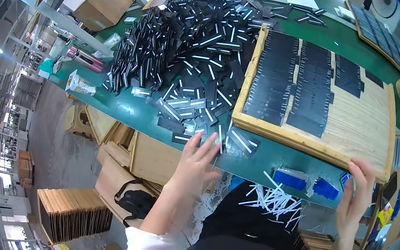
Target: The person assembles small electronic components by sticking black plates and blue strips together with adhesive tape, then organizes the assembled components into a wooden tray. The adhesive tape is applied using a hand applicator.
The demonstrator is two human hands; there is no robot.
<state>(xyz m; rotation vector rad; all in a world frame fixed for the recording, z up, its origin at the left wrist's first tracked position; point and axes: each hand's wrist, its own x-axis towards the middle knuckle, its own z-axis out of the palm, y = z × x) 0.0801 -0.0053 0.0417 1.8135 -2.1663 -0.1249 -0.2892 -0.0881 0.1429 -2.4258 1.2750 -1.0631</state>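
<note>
My left hand point(197, 163) has its fingers spread, with slight blur, over the near edge of a heap of flat black pieces with white strips point(190, 47). A few loose black pieces point(242, 141) lie just beyond its fingertips, and nothing shows in its grasp. My right hand point(356, 198) is at the table's front edge, by the near right corner of a wood-framed tray point(304, 144). Its fingers curl toward the thumb, and a small greyish thing, too small to name, shows between them. Rows of black pieces point(312, 89) cover the tray's left and middle; bare wood shows at right.
Blue bundles point(289, 179) lie along the green table's point(130, 112) front edge. White paper strips point(276, 202) are scattered on my lap. A pink tumbler point(85, 58) and a plastic cup point(81, 84) stand at left. Stacked wooden boards point(74, 217) are on the floor.
</note>
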